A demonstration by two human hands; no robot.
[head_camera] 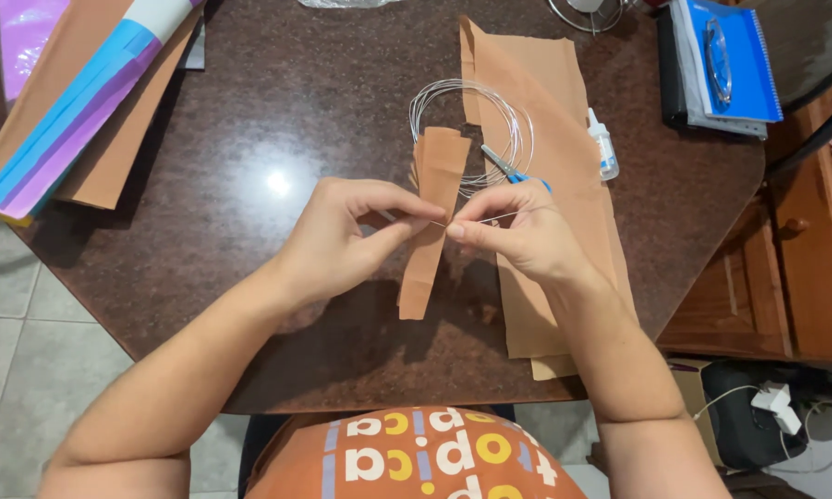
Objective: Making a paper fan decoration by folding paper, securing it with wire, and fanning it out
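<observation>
Left hand (342, 236), right hand (517, 231) both pinched on thin wire (476, 222) across brown paper strip (434, 222); wire may slip, tearing paper.

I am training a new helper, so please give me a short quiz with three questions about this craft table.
1. True or false: both hands pinch a thin wire in front of the brown paper strip.
2. What lies nearest the glue bottle? A) wire coil B) brown sheet C) blue notebook
3. What tool has blue handles?

Key:
1. True: left hand and right hand hold the wire.
2. B, the brown sheet.
3. The scissors.
</observation>
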